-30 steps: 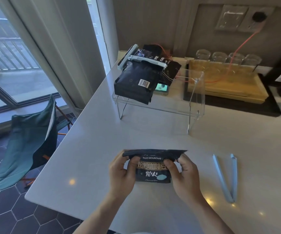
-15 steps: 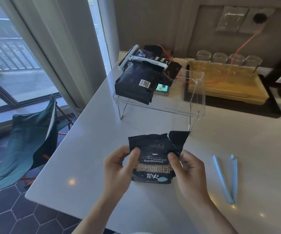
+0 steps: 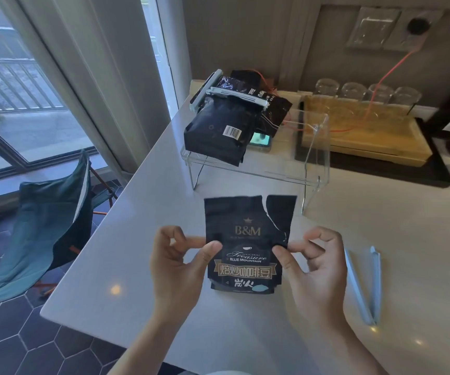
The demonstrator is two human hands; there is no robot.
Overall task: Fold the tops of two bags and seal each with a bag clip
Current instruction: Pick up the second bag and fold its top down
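Note:
A small black coffee bag (image 3: 245, 239) stands upright on the white counter (image 3: 394, 239), its torn top unfolded and sticking up. My left hand (image 3: 176, 269) pinches its left edge and my right hand (image 3: 313, 269) pinches its right edge, both at mid height. A light blue bag clip (image 3: 364, 285) lies open in a V on the counter to the right of my right hand. A second, larger black bag (image 3: 218, 133) rests on a clear acrylic stand (image 3: 315, 158) farther back, with a pale clip (image 3: 240, 94) across its folded top.
Behind the stand lie a wooden tray (image 3: 367, 131) with upturned glasses (image 3: 353, 90), an orange cable (image 3: 386, 79) and a phone (image 3: 261, 139). The counter's edge runs along the left, with a teal folding chair (image 3: 45, 226) on the floor below it.
The bag's top, folded down flat a second ago, has opened up and now stands fully upright. Both hands shifted outward to the bag's side edges.

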